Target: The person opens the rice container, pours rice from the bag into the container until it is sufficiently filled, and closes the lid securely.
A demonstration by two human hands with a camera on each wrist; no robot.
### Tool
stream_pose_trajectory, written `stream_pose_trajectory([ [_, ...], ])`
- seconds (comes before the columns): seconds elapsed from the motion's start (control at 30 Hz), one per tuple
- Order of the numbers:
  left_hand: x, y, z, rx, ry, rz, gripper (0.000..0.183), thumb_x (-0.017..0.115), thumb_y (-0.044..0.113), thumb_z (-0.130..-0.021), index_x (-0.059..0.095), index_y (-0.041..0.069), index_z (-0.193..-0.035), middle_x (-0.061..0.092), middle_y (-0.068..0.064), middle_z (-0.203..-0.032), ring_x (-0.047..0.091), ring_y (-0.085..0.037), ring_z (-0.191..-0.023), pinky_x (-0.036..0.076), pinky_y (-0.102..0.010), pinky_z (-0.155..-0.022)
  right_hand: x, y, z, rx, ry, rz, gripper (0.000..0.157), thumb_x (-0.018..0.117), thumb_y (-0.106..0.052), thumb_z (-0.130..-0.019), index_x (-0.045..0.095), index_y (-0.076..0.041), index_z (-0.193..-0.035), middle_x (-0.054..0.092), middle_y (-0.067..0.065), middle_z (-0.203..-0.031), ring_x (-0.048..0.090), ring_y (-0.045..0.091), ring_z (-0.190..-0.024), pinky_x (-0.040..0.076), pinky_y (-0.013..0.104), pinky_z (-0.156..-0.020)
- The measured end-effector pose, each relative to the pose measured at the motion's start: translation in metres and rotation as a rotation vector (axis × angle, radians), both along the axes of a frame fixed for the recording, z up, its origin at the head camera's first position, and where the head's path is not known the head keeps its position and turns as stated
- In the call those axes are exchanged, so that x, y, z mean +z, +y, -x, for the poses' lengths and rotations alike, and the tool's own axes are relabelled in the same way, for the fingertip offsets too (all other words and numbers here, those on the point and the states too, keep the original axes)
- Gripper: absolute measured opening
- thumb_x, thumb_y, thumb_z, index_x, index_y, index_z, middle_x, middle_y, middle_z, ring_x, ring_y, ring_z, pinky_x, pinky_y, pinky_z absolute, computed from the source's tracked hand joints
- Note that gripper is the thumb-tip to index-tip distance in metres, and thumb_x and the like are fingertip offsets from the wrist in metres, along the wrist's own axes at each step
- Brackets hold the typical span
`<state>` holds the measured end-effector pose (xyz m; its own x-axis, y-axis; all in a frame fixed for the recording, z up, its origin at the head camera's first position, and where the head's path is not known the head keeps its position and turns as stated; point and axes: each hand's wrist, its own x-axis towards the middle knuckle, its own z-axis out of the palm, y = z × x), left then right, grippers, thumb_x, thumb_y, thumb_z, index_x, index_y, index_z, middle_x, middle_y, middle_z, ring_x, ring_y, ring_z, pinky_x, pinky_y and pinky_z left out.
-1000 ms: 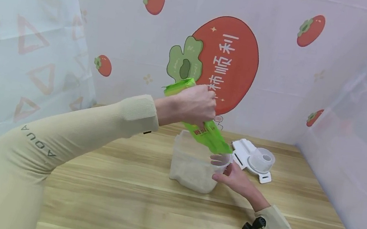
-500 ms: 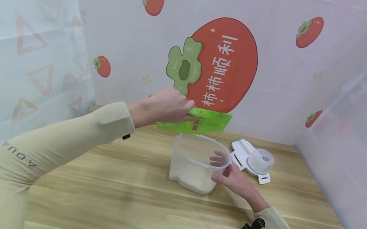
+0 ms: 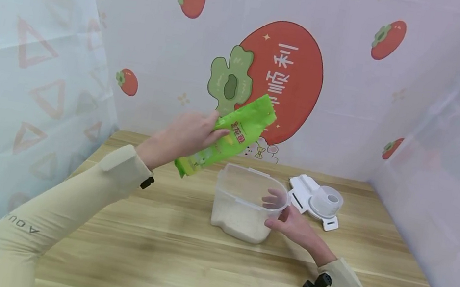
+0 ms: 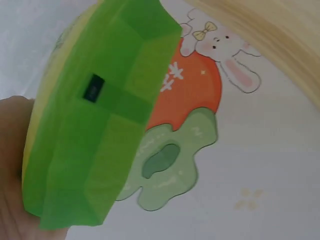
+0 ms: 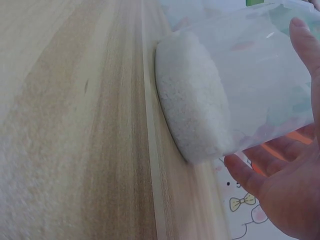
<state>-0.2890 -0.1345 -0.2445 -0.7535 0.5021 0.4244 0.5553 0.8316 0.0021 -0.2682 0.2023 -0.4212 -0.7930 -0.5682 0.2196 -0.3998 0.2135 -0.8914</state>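
My left hand grips a flattened bright green rice bag, raised above the table and tilted with its upper end toward the right. In the left wrist view the bag fills much of the picture and covers most of the fingers. A clear plastic container stands upright on the table, its top uncovered. White rice lies in its bottom. My right hand holds the container's right side, thumb in front and fingers curved round the back, as the right wrist view also shows.
Behind my right hand lies a white lid with a clear round cup on it. The wooden table is enclosed by printed cloth walls at the back and both sides.
My left hand has drawn the green bag back left from over the container, turning its lower end from the container to point up and right. My right hand has stayed on the container.
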Motion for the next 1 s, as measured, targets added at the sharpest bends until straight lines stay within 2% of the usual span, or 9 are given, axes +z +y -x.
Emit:
stream_pose_trajectory([
  [0.13, -0.017, -0.011, 0.002, 0.063, -0.083, -0.137, 0.04, 0.047, 0.049, -0.1, 0.047, 0.009, -0.095, 0.054, -0.004, -0.069, 0.054, -0.015, -0.05, 0.044, -0.024, -0.041, -0.001, -0.001, 0.0, 0.0, -0.001, 0.009, 0.072, 0.067, 0.002, -0.086, 0.029, -0.002, -0.147, 0.049, 0.028, -0.141, 0.048, 0.048, -0.13, 0.05, 0.041, -0.101],
  [0.27, -0.031, -0.02, 0.001, 0.097, -0.165, -0.22, 0.045, 0.05, 0.052, -0.098, 0.045, 0.007, -0.101, 0.057, -0.008, -0.073, 0.059, -0.017, -0.051, 0.046, -0.024, -0.041, -0.002, -0.001, 0.0, -0.001, 0.002, 0.025, 0.073, 0.069, -0.001, -0.086, 0.028, 0.001, -0.147, 0.048, 0.031, -0.14, 0.047, 0.05, -0.13, 0.051, 0.035, -0.1],
  [0.43, -0.048, -0.029, 0.001, 0.111, -0.344, -0.317, 0.045, 0.049, 0.049, -0.098, 0.039, 0.007, -0.11, 0.059, -0.011, -0.079, 0.061, -0.018, -0.055, 0.049, -0.025, -0.041, -0.003, -0.003, -0.001, 0.0, 0.007, 0.025, 0.072, 0.067, 0.001, -0.087, 0.027, 0.002, -0.147, 0.046, 0.033, -0.14, 0.046, 0.052, -0.129, 0.05, 0.043, -0.101],
  [0.5, -0.054, -0.033, 0.004, 0.123, -0.39, -0.355, 0.044, 0.049, 0.047, -0.099, 0.038, 0.007, -0.112, 0.059, -0.012, -0.081, 0.062, -0.019, -0.057, 0.05, -0.026, -0.043, -0.002, -0.003, -0.001, 0.0, 0.004, 0.022, 0.071, 0.066, 0.003, -0.087, 0.027, 0.002, -0.147, 0.046, 0.033, -0.14, 0.046, 0.052, -0.13, 0.049, 0.047, -0.102],
  [0.77, -0.084, -0.039, 0.017, 0.211, -0.43, -0.441, 0.047, 0.043, 0.051, -0.1, 0.037, 0.007, -0.114, 0.058, -0.013, -0.081, 0.059, -0.021, -0.06, 0.049, -0.029, -0.047, -0.001, -0.003, -0.002, -0.006, -0.014, 0.024, 0.072, 0.066, 0.004, -0.086, 0.027, 0.001, -0.147, 0.046, 0.032, -0.141, 0.046, 0.051, -0.13, 0.05, 0.039, -0.101],
  [0.9, -0.098, -0.04, 0.021, 0.247, -0.45, -0.475, 0.045, 0.04, 0.048, -0.102, 0.037, 0.006, -0.117, 0.059, -0.014, -0.079, 0.059, -0.022, -0.058, 0.05, -0.03, -0.046, -0.001, -0.004, -0.002, -0.004, -0.005, 0.034, 0.071, 0.065, 0.006, -0.086, 0.028, -0.001, -0.146, 0.046, 0.033, -0.14, 0.046, 0.052, -0.13, 0.05, 0.044, -0.101],
  [1.0, -0.109, -0.041, 0.024, 0.268, -0.475, -0.511, 0.05, 0.037, 0.046, -0.103, 0.037, 0.002, -0.126, 0.059, -0.015, -0.08, 0.059, -0.023, -0.057, 0.05, -0.03, -0.045, 0.0, -0.004, -0.003, -0.003, -0.006, 0.034, 0.071, 0.065, 0.006, -0.085, 0.03, -0.003, -0.146, 0.046, 0.034, -0.14, 0.046, 0.051, -0.13, 0.049, 0.048, -0.102],
])
